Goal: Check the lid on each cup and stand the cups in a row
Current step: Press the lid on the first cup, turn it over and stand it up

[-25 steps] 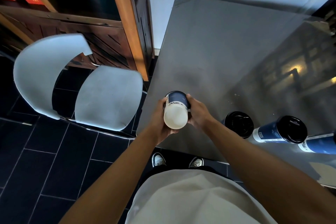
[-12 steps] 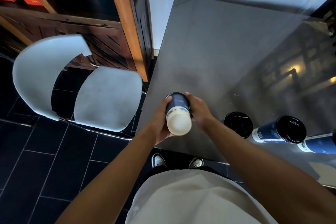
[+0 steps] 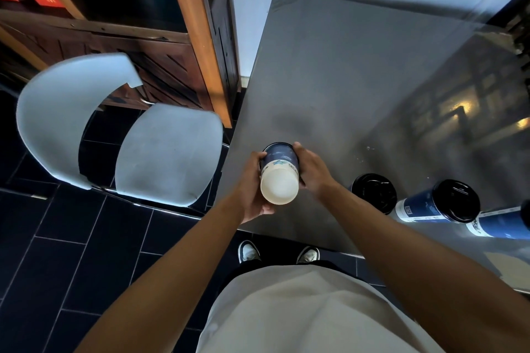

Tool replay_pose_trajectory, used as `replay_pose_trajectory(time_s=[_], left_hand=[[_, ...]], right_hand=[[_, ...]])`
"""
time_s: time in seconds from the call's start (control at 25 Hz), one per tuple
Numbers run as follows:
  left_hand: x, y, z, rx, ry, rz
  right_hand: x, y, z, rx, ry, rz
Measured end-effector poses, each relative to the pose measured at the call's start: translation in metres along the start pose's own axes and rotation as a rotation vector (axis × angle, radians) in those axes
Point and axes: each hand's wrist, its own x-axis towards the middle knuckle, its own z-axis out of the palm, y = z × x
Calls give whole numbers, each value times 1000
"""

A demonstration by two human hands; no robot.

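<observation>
A dark blue paper cup (image 3: pixel 279 173) is held above the table's near left corner, tipped so its pale round base faces me and its lid end points away. My left hand (image 3: pixel 252 185) grips its left side and my right hand (image 3: pixel 311 170) grips its right side. Three more blue cups with black lids stand along the near edge to the right: the first cup (image 3: pixel 374 193), the second cup (image 3: pixel 443 202) and a third cup (image 3: pixel 502 222) cut off by the frame edge.
The grey metal table (image 3: pixel 358 71) stretches away toward a white wall. A pale grey chair (image 3: pixel 163 157) stands to the left on dark floor tiles, with a wooden shelf unit (image 3: pixel 198 37) behind it.
The held cup has shifted slightly and tilted, so more of its blue side shows above the pale base. Both hands stayed on it.
</observation>
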Motion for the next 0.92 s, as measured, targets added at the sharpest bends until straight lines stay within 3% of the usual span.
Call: replay_pose_trajectory(time_s=[0.12, 0.24, 0.48, 0.64, 0.92], left_hand=[[3, 2, -6, 87, 47, 0], [2, 0, -5, 96, -24, 43], [1, 3, -3, -131, -65, -11], [1, 2, -1, -147, -76, 4], [-3, 2, -5, 64, -61, -33]], right_hand=[[-1, -5, -3, -60, 6, -18], [0, -7, -6, -111, -12, -53], [4, -8, -7, -47, -21, -11], [6, -1, -2, -35, -34, -10], [12, 0, -6, -71, -34, -23]])
